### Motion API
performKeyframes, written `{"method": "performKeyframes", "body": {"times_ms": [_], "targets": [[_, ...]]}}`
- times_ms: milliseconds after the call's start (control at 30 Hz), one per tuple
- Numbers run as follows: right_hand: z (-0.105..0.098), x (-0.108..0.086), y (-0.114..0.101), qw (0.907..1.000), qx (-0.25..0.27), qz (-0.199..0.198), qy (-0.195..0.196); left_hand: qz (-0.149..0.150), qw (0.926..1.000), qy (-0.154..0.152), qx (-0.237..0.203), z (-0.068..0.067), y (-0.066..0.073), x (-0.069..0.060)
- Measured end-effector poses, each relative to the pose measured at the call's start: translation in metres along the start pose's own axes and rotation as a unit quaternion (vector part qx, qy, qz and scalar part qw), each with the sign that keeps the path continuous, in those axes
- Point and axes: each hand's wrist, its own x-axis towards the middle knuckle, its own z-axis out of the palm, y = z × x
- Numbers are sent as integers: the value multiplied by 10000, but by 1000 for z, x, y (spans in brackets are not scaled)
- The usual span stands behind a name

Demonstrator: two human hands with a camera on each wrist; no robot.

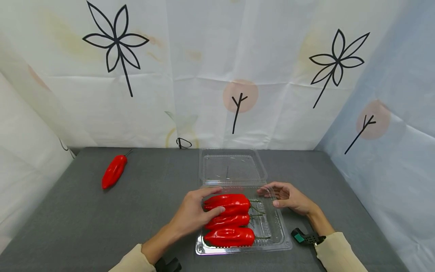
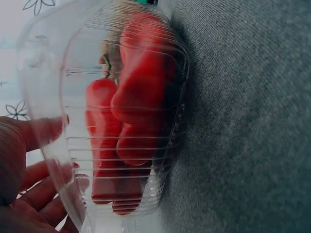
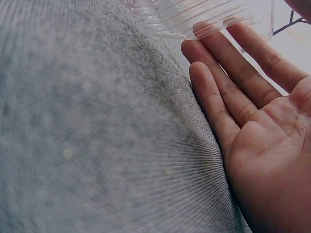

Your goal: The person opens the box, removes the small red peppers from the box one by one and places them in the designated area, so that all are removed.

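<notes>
Our left hand (image 1: 194, 211) is spread above the farther peppers, the thumb well apart from the fingers; whether it touches them, we cannot tell. Our right hand (image 1: 290, 197) has its fingers extended and loose, with the tips at the container's right side. The red peppers (image 1: 229, 237) lie side by side in the clear container (image 1: 244, 251), very glossy, long and lumpy, with thin green stems pointing to the right. The container is of thin plastic with ribbed walls, and its lid (image 1: 234, 152) lies open behind. One more pepper (image 1: 114, 172) rests far to the left on the grey desk (image 1: 153, 189), whose surface looks woven. The left hand hides part of the farther peppers, so we cannot count them surely, and the plastic blurs them in the left wrist view.
</notes>
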Motion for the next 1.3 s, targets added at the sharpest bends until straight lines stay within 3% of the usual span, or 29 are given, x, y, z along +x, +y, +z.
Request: {"method": "performKeyframes", "body": {"times_ms": [367,633,933,1100,1300], "targets": [[1,2,1,9999,-160,28,43,78,9958,-547,734,7,1,9],[1,1,2,9998,-179,49,67,349,9886,-488,1385,14,-1,11],[1,0,2,9998,-204,45,76,340,9827,-515,1746,17,-2,10],[0,-1,2,9997,-216,35,75,377,9814,-532,1807,18,-2,9],[0,-1,2,9997,-237,48,94,388,9878,-407,1456,17,-2,9]]}}
